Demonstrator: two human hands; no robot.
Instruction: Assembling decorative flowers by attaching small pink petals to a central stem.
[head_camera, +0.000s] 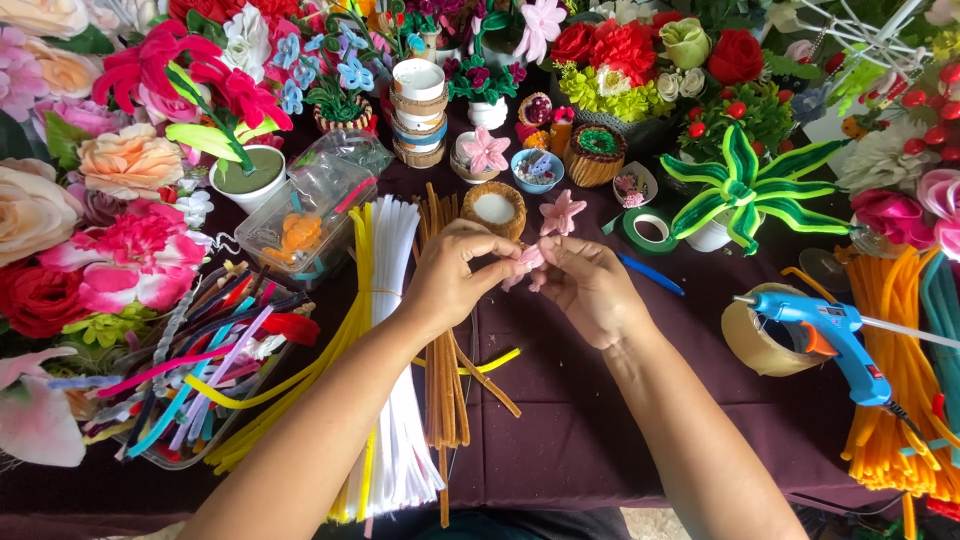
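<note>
Both hands, left (455, 275) and right (590, 290), pinched a small pink flower (527, 262) in their fingers; squeezing harder could have crushed its petals.

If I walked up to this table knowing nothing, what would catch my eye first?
Probably the two hands at the centre: the left hand and right hand pinch a small pink flower piece between them. Next, the bank of big fabric flowers along the left edge, the white pipe cleaners lying below the left hand, and the blue glue gun on a tape roll at right.
</note>
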